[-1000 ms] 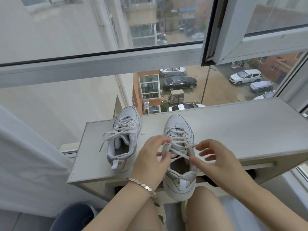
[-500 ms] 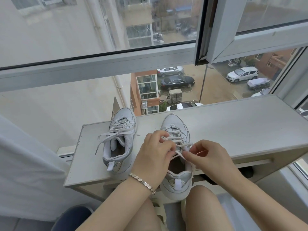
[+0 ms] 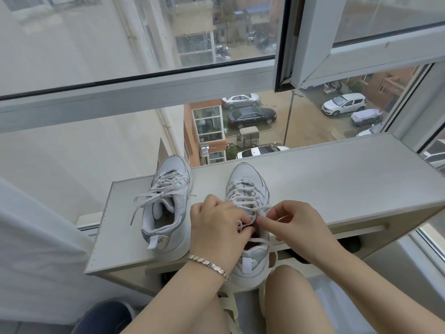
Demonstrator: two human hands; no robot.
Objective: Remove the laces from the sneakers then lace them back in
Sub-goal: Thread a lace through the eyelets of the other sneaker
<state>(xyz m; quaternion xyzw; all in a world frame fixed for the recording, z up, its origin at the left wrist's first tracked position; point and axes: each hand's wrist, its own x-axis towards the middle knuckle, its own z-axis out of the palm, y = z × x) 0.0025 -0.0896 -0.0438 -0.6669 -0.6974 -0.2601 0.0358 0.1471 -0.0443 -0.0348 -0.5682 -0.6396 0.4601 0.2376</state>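
Pinching the lace [image 3: 262, 209] atop the right sneaker [image 3: 246, 177], left hand [image 3: 216, 230] and right hand [image 3: 296, 225] both curl; left sneaker [image 3: 172, 171] sits laced, removal seemingly barely begun.

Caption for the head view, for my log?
Left hand and right hand pinch the lace of one sneaker; second sneaker sits alongside, untied.

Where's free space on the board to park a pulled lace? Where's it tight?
Biggest bare patch: the board right of the right sneaker, out to its far end. A narrow strip lies left of the left sneaker. Crowded: between the sneakers, and over the right sneaker, where left hand and right hand pinch its lace.
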